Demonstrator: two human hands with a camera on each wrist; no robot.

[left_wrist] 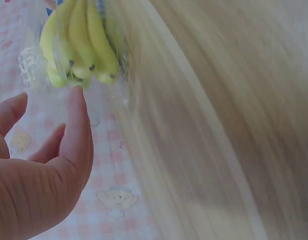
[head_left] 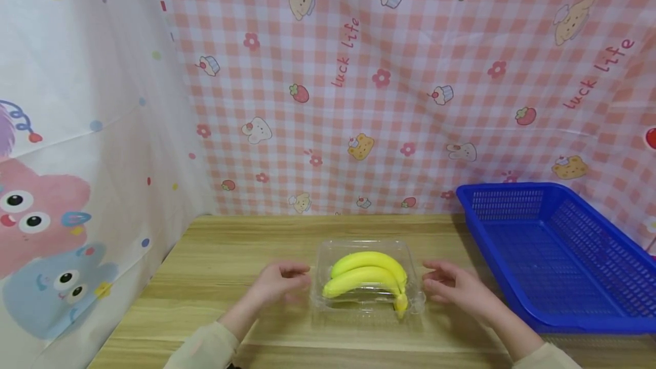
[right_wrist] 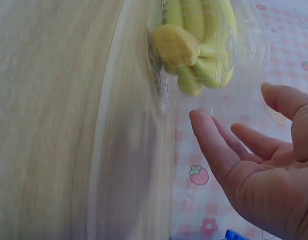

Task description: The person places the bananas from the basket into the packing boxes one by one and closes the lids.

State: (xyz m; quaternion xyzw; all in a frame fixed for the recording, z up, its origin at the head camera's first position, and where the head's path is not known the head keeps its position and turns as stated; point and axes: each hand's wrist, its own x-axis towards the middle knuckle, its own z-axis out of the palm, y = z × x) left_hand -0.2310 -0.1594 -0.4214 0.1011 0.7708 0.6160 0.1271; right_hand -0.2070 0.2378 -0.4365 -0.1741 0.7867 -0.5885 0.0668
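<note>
A clear plastic clamshell box (head_left: 328, 249) sits on the wooden table with yellow bananas (head_left: 366, 281) inside it. Their joined stem end lies at the box's front right. To the left of the box is my left hand (head_left: 279, 286), fingers extended toward its side, holding nothing. My right hand (head_left: 456, 289) is at the opposite side with thumb and fingers apart, also holding nothing. In the left wrist view the banana tips (left_wrist: 91, 67) show through the plastic beyond the index finger. The right wrist view shows the thick stem end (right_wrist: 176, 46) through the box wall.
A large blue plastic basket (head_left: 533, 266) with mesh sides stands on the right of the table (head_left: 246, 244), close to my right hand. A pink checked cloth (head_left: 328, 113) hangs behind the table, and a white patterned curtain (head_left: 118, 147) hangs on the left.
</note>
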